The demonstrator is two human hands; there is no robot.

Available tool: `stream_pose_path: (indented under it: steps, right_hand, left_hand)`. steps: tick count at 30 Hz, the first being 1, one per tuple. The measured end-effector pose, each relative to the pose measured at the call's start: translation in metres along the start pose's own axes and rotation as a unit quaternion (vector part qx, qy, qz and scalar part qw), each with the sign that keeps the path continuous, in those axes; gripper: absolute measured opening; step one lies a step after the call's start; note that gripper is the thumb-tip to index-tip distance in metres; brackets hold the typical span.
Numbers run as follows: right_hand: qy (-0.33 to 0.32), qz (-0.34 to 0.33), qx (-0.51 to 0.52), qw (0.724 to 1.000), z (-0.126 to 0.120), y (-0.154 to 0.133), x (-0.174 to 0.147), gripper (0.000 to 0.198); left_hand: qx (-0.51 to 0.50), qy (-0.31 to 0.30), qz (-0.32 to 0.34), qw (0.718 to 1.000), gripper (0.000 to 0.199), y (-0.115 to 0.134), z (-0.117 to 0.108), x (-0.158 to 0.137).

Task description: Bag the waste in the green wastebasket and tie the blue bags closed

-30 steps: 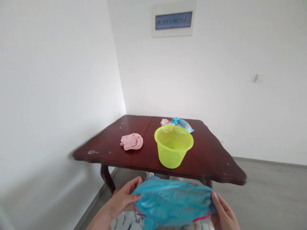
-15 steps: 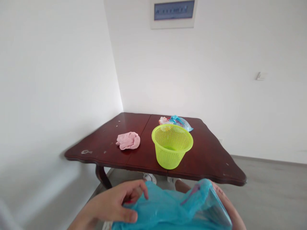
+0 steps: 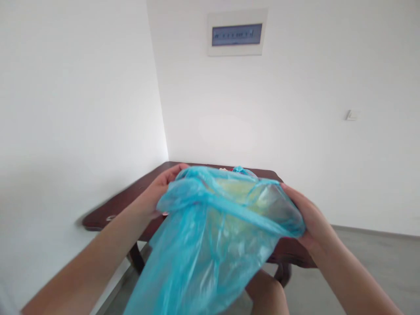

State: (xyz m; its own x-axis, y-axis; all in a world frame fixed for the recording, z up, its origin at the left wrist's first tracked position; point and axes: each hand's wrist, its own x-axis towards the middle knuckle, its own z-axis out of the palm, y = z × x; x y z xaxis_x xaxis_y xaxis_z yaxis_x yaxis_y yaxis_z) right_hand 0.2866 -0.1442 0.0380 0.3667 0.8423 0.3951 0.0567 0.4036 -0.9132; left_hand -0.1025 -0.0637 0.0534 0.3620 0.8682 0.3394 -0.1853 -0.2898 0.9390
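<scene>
A thin, see-through blue plastic bag (image 3: 197, 245) is stretched between my two hands, its body hanging down toward me. My left hand (image 3: 162, 188) grips the bag's left edge, fingers partly hidden by the film. At the opposite edge my right hand (image 3: 306, 218) is closed on the bag's rim, with the plastic bunched at the fingers. Through the film shows the yellow-green basket (image 3: 232, 188), blurred behind the bag. I cannot tell whether the bag touches the basket. The pink cloth is almost wholly hidden behind the bag.
The dark red-brown wooden table (image 3: 131, 197) stands against the white wall. At its back lies another blue plastic bag (image 3: 241, 169), mostly covered from view. A breaker panel (image 3: 236, 34) and a light switch (image 3: 352, 115) are on the wall. My knee (image 3: 267, 293) shows below.
Both hands have risen and moved forward with the bag, from below the table's front edge to over the table. The bag is spread wider and now covers the basket and cloth from view.
</scene>
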Motion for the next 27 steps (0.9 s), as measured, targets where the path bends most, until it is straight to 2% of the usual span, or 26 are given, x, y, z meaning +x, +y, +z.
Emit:
stream_pose_path:
  steps: [2, 3, 5, 7, 10, 14, 19, 24, 27]
  right_hand:
    - [0.033, -0.073, 0.012, 0.997, 0.011, -0.029, 0.036, 0.054]
    - [0.056, -0.131, 0.01, 0.99, 0.015, -0.043, 0.05, 0.053]
    - [0.11, -0.267, -0.025, 0.957, 0.021, -0.07, 0.069, 0.049]
    - [0.153, -0.378, -0.069, 0.911, 0.024, -0.089, 0.078, 0.047]
    - [0.167, -0.435, -0.112, 0.878, 0.021, -0.095, 0.084, 0.043]
    - [0.147, -0.422, -0.175, 0.877, 0.005, -0.069, 0.091, 0.039]
    - [0.096, -0.355, -0.245, 0.897, -0.015, -0.036, 0.105, 0.038]
    - [0.066, -0.261, -0.243, 0.932, -0.02, -0.027, 0.14, 0.049]
    - [0.027, -0.165, -0.263, 0.95, -0.022, -0.024, 0.172, 0.045]
  left_hand:
    - [0.072, 0.036, 0.135, 0.988, 0.044, 0.039, 0.009, 0.056]
    - [0.11, 0.044, 0.193, 0.974, 0.046, 0.057, 0.013, 0.08]
    - [0.154, 0.058, 0.294, 0.942, 0.048, 0.086, 0.02, 0.119]
    - [0.186, 0.055, 0.352, 0.916, 0.046, 0.101, 0.024, 0.144]
    - [0.234, 0.032, 0.355, 0.905, 0.044, 0.096, 0.03, 0.159]
    - [0.26, 0.038, 0.288, 0.921, 0.035, 0.068, 0.036, 0.159]
    - [0.367, -0.042, 0.235, 0.899, 0.03, 0.044, 0.032, 0.163]
    - [0.311, -0.09, 0.084, 0.942, 0.017, 0.033, 0.034, 0.183]
    - [0.281, -0.102, 0.018, 0.954, 0.017, 0.031, 0.04, 0.198]
